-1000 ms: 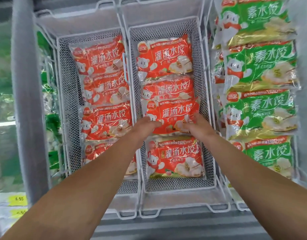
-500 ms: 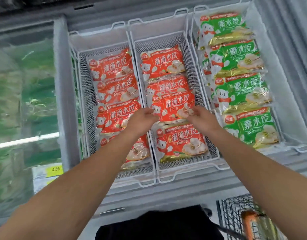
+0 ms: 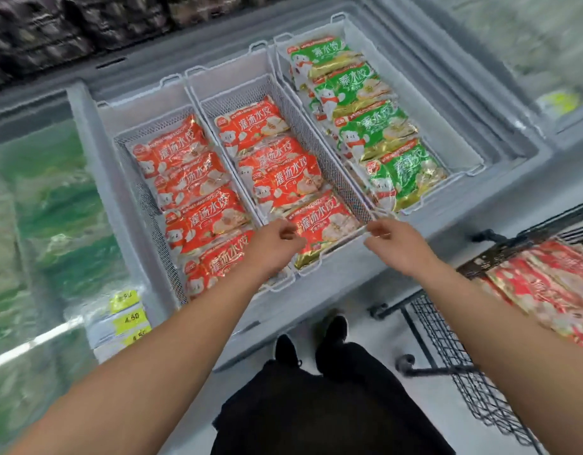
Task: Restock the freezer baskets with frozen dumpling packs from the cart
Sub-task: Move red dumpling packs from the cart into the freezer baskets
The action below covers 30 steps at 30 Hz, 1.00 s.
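Three white wire baskets sit side by side in the open chest freezer. The middle basket (image 3: 317,141) holds several red dumpling packs; the pack just laid down (image 3: 288,182) rests on top of the row, and another red pack (image 3: 328,221) lies in front of it. My left hand (image 3: 275,241) and my right hand (image 3: 390,239) hover over that basket's near end, fingers loosely curled, holding nothing. The left basket (image 3: 145,195) is full of red packs. The right basket (image 3: 474,167) holds green packs (image 3: 372,126). More red packs (image 3: 546,287) lie in the cart.
The black wire cart (image 3: 448,349) stands at my right, against the freezer's front. A closed glass lid (image 3: 37,208) covers the freezer section at the left. Yellow price tags (image 3: 132,318) hang on the freezer's front edge. My dark trousers and shoes show below.
Both hands have let go of the red pack, now lying in the middle basket, and pulled back to the basket's near end. My view has backed away and swung right, showing the cart.
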Each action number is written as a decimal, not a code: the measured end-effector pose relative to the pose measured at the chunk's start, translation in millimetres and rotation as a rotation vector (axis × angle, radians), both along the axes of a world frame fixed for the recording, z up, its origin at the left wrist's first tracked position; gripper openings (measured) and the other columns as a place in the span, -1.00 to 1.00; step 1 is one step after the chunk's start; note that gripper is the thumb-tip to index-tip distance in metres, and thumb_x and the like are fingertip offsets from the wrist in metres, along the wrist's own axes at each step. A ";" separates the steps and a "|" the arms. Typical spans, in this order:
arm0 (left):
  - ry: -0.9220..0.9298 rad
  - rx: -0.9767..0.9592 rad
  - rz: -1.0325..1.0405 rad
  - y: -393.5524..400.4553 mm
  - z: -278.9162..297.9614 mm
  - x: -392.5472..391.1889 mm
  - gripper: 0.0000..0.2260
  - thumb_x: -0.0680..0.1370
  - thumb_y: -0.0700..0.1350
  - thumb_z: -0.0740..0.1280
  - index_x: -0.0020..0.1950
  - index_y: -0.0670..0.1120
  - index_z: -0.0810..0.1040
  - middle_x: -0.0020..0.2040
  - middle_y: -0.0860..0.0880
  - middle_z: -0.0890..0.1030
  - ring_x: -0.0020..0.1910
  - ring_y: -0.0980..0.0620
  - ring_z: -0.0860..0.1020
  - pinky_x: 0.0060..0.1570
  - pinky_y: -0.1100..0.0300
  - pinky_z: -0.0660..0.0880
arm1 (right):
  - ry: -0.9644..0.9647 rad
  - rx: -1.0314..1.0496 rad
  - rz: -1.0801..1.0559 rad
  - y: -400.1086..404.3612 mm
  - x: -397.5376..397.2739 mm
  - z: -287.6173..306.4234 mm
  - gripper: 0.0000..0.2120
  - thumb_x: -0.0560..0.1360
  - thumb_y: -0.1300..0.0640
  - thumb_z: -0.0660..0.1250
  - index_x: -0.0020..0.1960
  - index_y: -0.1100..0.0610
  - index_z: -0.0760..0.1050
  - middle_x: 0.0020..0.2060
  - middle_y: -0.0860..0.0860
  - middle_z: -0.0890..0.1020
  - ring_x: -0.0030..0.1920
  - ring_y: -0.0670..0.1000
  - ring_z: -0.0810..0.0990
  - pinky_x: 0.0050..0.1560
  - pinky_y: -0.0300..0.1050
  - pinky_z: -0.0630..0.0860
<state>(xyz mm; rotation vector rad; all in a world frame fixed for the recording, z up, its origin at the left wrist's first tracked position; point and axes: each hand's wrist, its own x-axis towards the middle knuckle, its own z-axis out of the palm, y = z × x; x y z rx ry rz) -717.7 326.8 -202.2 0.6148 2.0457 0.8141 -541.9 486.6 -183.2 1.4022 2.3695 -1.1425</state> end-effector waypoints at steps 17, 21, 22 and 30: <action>0.290 -0.081 -0.708 76.5 12.5 259.2 -0.49 0.41 0.10 0.34 0.32 -0.07 0.57 0.20 -0.04 0.66 0.16 -0.06 0.62 0.21 0.15 0.47 | 0.045 -0.039 -0.512 -34.7 322.6 -17.7 -0.69 0.53 0.13 0.33 0.27 0.10 0.54 0.20 0.03 0.61 0.20 0.05 0.56 0.26 -0.04 0.47; 0.297 -0.071 -0.742 100.5 3.6 336.5 -0.63 0.51 -0.06 0.42 0.31 -0.07 0.57 0.19 -0.04 0.66 0.14 -0.06 0.62 0.24 0.11 0.48 | 0.029 -0.047 -0.575 -28.5 406.5 -24.1 -0.62 0.53 0.04 0.35 0.33 0.09 0.50 0.26 0.01 0.58 0.22 0.05 0.54 0.26 -0.05 0.47; 0.298 -0.065 -0.738 106.1 2.2 349.2 -0.62 0.51 -0.05 0.42 0.32 -0.06 0.57 0.19 -0.03 0.67 0.14 -0.05 0.63 0.25 0.10 0.48 | 0.023 -0.045 -0.586 -26.8 419.2 -26.0 -0.62 0.53 0.04 0.36 0.33 0.08 0.50 0.26 0.02 0.58 0.21 0.05 0.55 0.24 -0.07 0.47; 0.316 -0.042 -0.832 164.2 5.6 439.7 -0.57 0.55 0.00 0.39 0.40 -0.05 0.52 0.26 -0.01 0.63 0.23 0.00 0.58 0.27 0.18 0.41 | 0.061 -0.058 -0.698 -0.3 497.6 -37.8 -0.64 0.54 0.05 0.34 0.31 0.10 0.51 0.22 0.02 0.59 0.21 0.05 0.55 0.23 -0.06 0.47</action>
